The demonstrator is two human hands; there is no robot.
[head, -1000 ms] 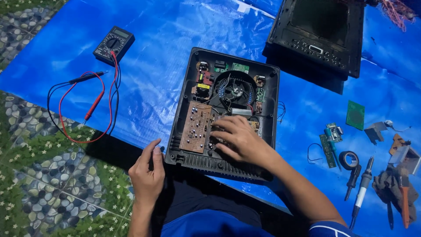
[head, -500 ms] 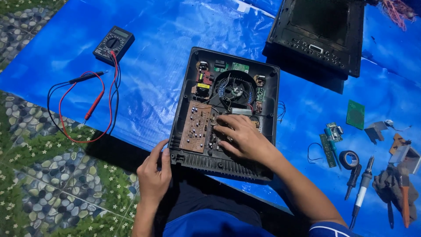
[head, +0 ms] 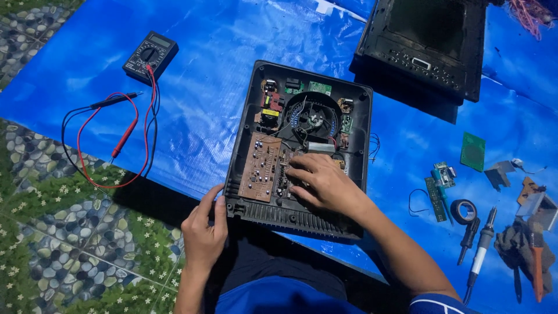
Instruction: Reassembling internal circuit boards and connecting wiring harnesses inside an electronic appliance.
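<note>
Far left, on the blue tarp (head: 221, 75), a black multimeter (head: 150, 56) lies with its red and black probe leads (head: 113, 142) looped toward the pebble-patterned floor (head: 64, 244), well apart from either hand.

Next comes the left hand (head: 204, 229). It grips the near left corner of the opened appliance housing (head: 363, 151), thumb and fingers curled narrow around the black rim, holding nothing else. The housing lies just ahead of the person's lap, its long axis running away from them and tilted slightly to the right.

Inside it, the brown circuit board (head: 260, 166) sits in the near left part, its length running along the housing. Beyond it is a round fan and coil assembly (head: 314, 116).

The right hand (head: 325, 183) is the nearer one to the board: it rests palm down inside the housing, just right of the board, fingertips pointing left and touching the board's right edge. The fingers are loosely bent; I cannot tell whether they pinch anything beneath.

Farther right, a second black housing (head: 427, 43) stands at the top, and a small green board (head: 472, 151), a roll of tape (head: 463, 210) and screwdrivers (head: 476, 256) lie scattered, well apart from both hands.
</note>
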